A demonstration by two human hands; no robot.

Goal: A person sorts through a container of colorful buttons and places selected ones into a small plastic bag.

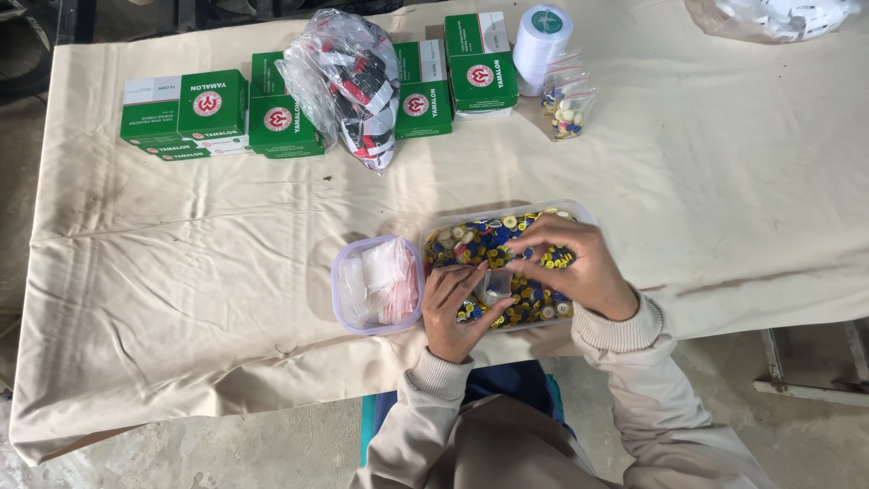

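A clear plastic tub [587,214] full of blue, yellow and white buttons [480,240] sits at the near edge of the cloth-covered table. My left hand [453,312] holds a small clear plastic bag [496,284] over the tub. My right hand [579,267] hovers above the buttons with fingertips pinched together right by the bag's mouth; whether it holds buttons is hidden. To the left of the tub stands a smaller purple-rimmed container [348,312] holding small empty plastic bags [385,276].
Several green and white boxes [186,113] line the far side of the table, around a clear bag of red, black and white items [358,81]. A white thread spool [541,36] and small filled button bags [568,104] stand at the far right. The cream cloth [181,272] drapes over the near edge.
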